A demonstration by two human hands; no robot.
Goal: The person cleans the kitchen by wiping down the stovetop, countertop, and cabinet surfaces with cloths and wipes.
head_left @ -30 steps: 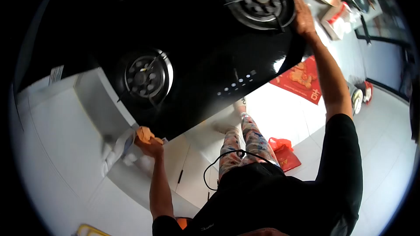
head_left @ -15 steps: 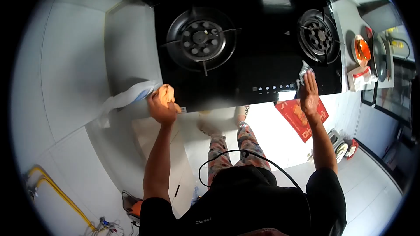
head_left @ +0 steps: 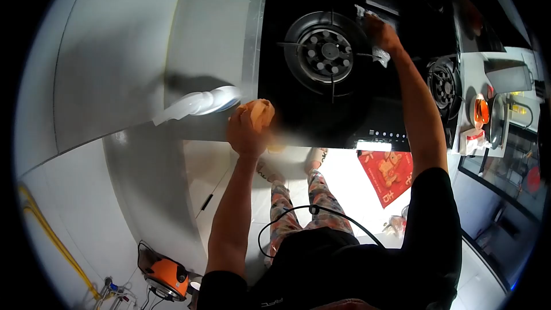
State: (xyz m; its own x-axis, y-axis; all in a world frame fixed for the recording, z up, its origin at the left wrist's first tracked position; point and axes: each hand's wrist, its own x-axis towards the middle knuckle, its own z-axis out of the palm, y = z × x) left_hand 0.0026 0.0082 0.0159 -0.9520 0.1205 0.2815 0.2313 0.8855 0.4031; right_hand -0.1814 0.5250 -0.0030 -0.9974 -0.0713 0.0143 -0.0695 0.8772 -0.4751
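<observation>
My left hand (head_left: 247, 135) is closed around a bunched orange cloth (head_left: 262, 112) at the front left edge of the black glass gas cooktop (head_left: 321, 120). A white bottle (head_left: 201, 103) with some blue on it stands just left of that hand. My right hand (head_left: 383, 34) reaches over the cooktop, between the left burner (head_left: 330, 51) and the right burner (head_left: 443, 83). Under its palm and fingers is a crinkled, silvery-white cloth-like sheet (head_left: 381, 56), pressed to the glass; its ends stick out on both sides. The fingertips are dark and hard to make out.
Right of the cooktop, the counter bears an orange bowl (head_left: 481, 111), a dark pan (head_left: 497, 120) and a white-and-red packet (head_left: 473, 141). A red mat (head_left: 387, 175) lies on the floor. An orange appliance (head_left: 166, 275) sits at lower left. A black cable (head_left: 287, 211) hangs before my body.
My right hand has moved from the cooktop's front right edge back and left, with the crinkled sheet. The left hand still holds the orange cloth. The view has shifted, so the cooktop appears farther right.
</observation>
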